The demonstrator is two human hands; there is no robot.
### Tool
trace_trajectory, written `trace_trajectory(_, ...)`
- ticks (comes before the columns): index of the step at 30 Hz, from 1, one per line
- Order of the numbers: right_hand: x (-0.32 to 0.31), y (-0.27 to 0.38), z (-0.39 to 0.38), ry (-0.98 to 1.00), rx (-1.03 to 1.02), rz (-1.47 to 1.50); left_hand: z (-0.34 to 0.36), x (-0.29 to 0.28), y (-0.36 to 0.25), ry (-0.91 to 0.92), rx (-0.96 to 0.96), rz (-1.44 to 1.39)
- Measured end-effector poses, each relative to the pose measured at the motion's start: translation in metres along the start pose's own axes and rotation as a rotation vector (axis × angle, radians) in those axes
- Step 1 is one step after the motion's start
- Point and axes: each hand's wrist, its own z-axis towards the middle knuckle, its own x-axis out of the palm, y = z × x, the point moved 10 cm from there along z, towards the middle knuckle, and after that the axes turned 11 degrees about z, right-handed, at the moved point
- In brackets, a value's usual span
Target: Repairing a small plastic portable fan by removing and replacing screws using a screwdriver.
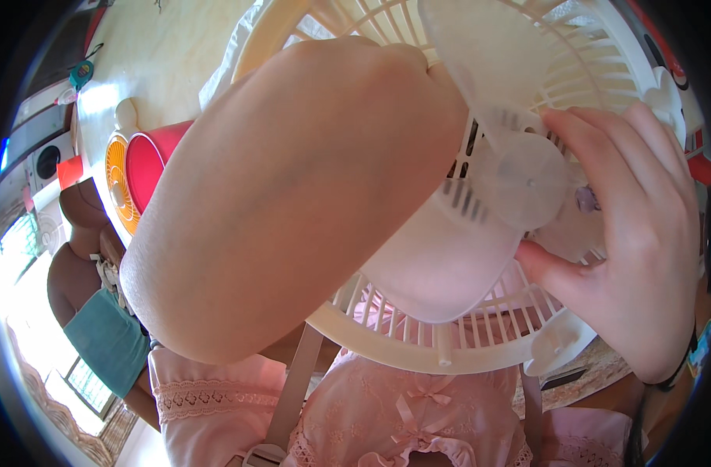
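Note:
A cream plastic fan lies before me, its slotted rear grille (418, 354) curving around a translucent fan blade (530, 183) with a round hub. My right hand (632, 194) reaches in from the right, thumb and fingers curled around the edges of the blade near the hub. Close to its palm sits a small purple-grey knob (586, 199). Across the fan from the left comes my bent left forearm, covering part of the grille. My left hand (406, 66) is at the far side by the upper blade, its fingers hidden.
On the pale table (165, 58) at left stand a red cup-shaped container (157, 159) and a small orange-fronted fan (120, 187). A teal tape measure (81, 73) lies farther back. A brown wooden chair with a teal cloth (106, 342) is at left.

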Motion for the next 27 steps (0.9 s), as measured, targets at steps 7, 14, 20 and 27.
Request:
trace_trajectory(7,-0.003,0.003,0.001,-0.025,-0.014,0.003,0.0,-0.008,-0.004,-0.034,0.113,0.017)
trace_trajectory(14,0.001,-0.001,0.0,-0.008,0.0,-0.006,0.004,0.002,-0.006,-0.009,0.121,-0.012)
trace_trajectory(20,0.001,-0.002,-0.001,-0.014,0.012,-0.013,-0.002,-0.005,0.0,-0.142,0.036,-0.086)
trace_trajectory(27,0.001,-0.005,-0.002,-0.015,0.037,0.008,0.002,0.001,-0.006,-0.033,0.152,0.049)
